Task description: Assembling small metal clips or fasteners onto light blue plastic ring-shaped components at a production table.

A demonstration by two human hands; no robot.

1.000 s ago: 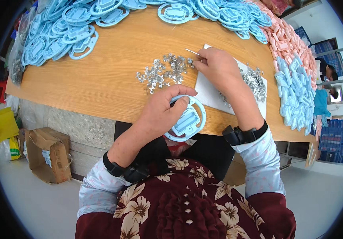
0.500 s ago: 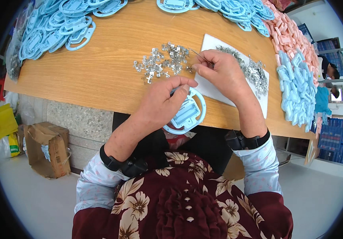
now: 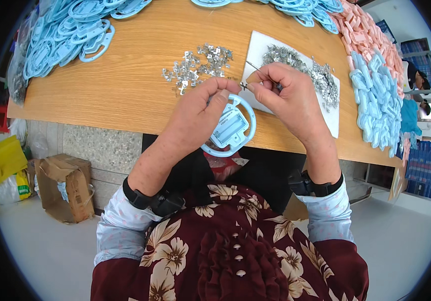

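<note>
My left hand (image 3: 198,113) is closed on the upper left of a light blue, steering-wheel-shaped plastic part (image 3: 248,125), which has a rectangular recess in its middle. It hangs at the table's front edge, tilted, above my lap. My right hand (image 3: 290,98) is closed around a thin metal rod-like tool (image 3: 252,65) pointing up and left. By the right thumb tip is a small metal piece (image 3: 244,86), close to my left index fingertip. Whether both hands touch that piece I cannot tell. Loose metal clips (image 3: 185,70) lie just beyond my left hand.
A white board (image 3: 258,45) bearing heaped small metal pieces (image 3: 323,88) lies under and beyond my right hand. Blue wheel-shaped parts (image 3: 50,52) are piled far left and at the back. Pink parts (image 3: 363,37) and light blue parts (image 3: 373,105) line the right edge. A cardboard box (image 3: 67,188) stands on the floor.
My left index finger and right fingertips have come together over the blue part's upper rim. The small metal piece has come nearer that rim. My view has shifted slightly.
</note>
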